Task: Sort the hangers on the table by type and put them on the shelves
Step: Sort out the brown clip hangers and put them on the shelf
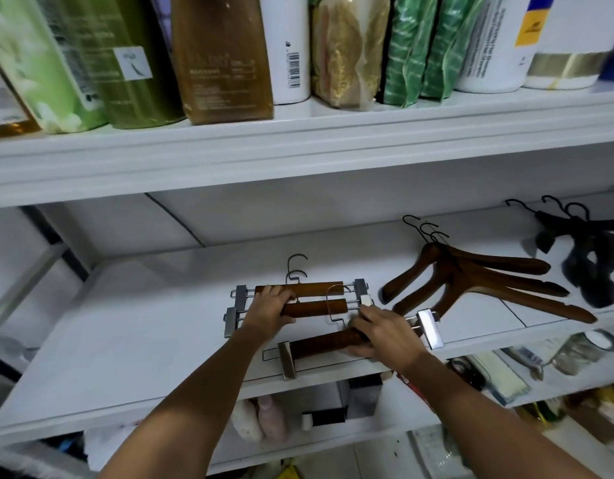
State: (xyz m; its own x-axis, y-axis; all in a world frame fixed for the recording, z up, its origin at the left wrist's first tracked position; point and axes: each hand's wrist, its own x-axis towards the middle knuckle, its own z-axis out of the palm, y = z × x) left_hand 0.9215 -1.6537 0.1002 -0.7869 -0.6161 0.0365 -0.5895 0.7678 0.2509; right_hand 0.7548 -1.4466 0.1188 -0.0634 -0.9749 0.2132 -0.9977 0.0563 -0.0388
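L hand (269,307), R hand (381,331) seemingly round wood-bar, metal-clip hangers (315,307).

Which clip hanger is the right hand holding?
The front clip hanger, tilted at the shelf edge; the other two lie behind, under the left hand.

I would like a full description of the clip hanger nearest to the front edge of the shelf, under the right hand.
The nearest clip hanger has a dark brown, wood-like bar, a thin wire frame, a shiny metal clip at each end and a wire hook pointing toward the back. It seems to rest on the white shelf, slanted, its left clip at the front edge. The right hand grips the bar's right part, fingers curled round it; the left hand holds the middle clip hanger.
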